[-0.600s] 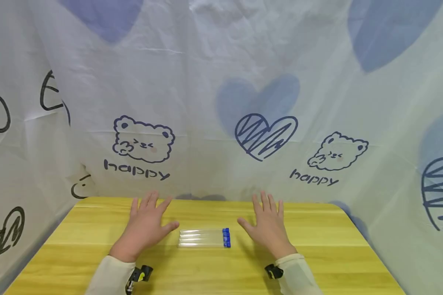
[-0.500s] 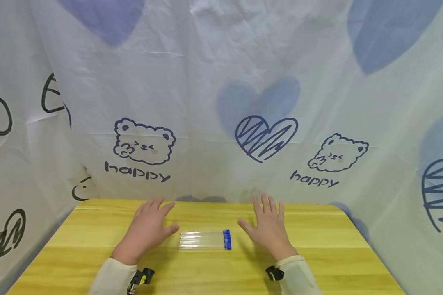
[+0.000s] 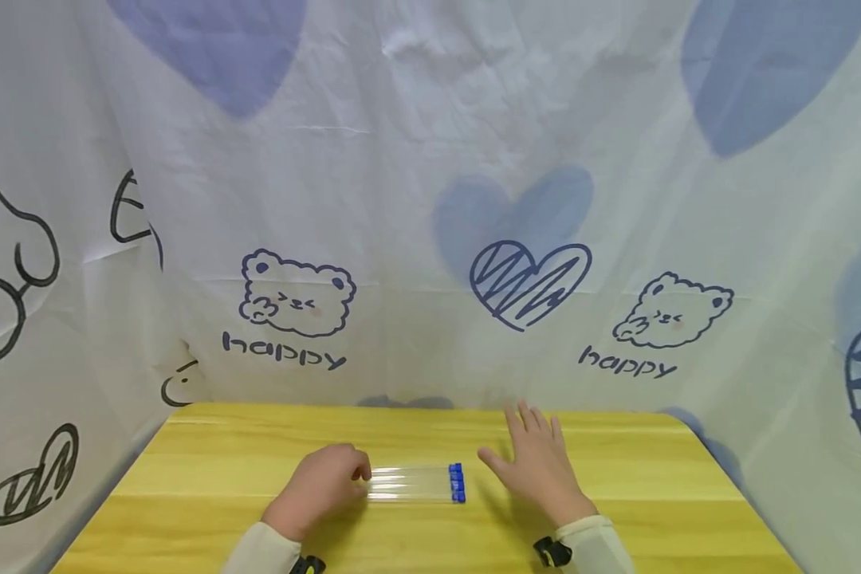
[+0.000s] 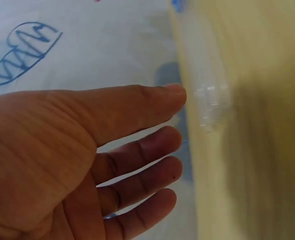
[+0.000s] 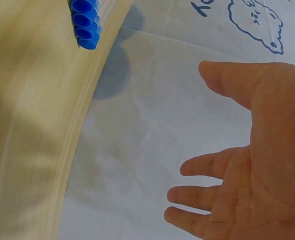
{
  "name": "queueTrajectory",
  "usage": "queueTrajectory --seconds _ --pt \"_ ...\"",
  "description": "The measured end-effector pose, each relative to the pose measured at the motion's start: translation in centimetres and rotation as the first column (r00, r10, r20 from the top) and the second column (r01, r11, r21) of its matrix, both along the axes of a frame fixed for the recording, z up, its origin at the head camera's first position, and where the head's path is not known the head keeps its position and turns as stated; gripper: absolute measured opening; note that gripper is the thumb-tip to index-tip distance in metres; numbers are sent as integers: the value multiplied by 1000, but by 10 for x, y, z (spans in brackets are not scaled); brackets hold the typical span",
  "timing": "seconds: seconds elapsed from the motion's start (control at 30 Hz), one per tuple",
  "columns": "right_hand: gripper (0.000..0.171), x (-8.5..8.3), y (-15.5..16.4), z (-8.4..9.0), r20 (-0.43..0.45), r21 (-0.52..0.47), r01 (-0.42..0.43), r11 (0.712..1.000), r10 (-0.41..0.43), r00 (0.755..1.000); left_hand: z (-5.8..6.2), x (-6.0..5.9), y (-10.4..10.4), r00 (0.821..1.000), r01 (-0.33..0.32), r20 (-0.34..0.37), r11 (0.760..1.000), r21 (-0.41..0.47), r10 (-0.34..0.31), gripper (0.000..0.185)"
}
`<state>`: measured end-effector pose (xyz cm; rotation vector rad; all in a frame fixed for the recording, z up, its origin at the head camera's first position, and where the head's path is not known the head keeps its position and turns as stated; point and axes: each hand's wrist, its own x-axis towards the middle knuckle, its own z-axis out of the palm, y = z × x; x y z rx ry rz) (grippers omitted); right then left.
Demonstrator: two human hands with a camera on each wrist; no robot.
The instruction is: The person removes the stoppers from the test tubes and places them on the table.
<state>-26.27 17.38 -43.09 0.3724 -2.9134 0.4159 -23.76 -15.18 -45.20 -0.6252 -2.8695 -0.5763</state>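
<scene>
Several clear test tubes (image 3: 410, 484) with blue caps (image 3: 457, 483) lie side by side on the yellow wooden table (image 3: 416, 542), caps to the right. My left hand (image 3: 323, 486) is at their uncapped left end, fingers bent loosely and overlapping the tube ends in the head view. In the left wrist view its thumb (image 4: 137, 105) and fingers stand apart, with nothing between them, beside the blurred tube ends (image 4: 207, 107). My right hand (image 3: 541, 470) is spread to the right of the caps, apart from them. The right wrist view shows the caps' hollow ends (image 5: 85, 22).
A pale cloth (image 3: 402, 335) printed with hearts, bear faces and writing hangs behind the table and along both sides. A black strap device (image 3: 552, 551) sits at my right wrist, another (image 3: 308, 565) at the left.
My left hand has come in to the right and nearer the tubes' left end, its spread fingers bending. My right hand keeps its spread pose. The head view has shifted slightly.
</scene>
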Motion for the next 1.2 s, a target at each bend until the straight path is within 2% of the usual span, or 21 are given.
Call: queueTrajectory --seconds 0.1,0.2,0.5,0.87,1.03,1.2 --pt "87 0 2 0 10 -3 2 1000 -2 1000 -10 -1 2 998 42 -51 999 -5 -43 15" --pt "87 -1 1 0 9 -9 7 1000 -7 1000 -15 -3 1 995 68 -73 998 -4 -68 16" --pt "87 0 2 0 -12 -24 17 1000 -17 1000 -18 -5 5 996 73 -47 997 -5 -73 21" --pt "85 5 2 0 -14 -54 30 998 -31 999 -30 -5 5 994 102 -41 995 -4 -102 28" --pt "85 0 4 -2 -23 -30 39 999 -40 999 -25 -7 6 991 117 -63 993 -25 -118 19" --pt "83 -1 5 0 -41 -34 36 999 -37 998 -12 -2 8 987 126 -101 992 -33 -128 16"
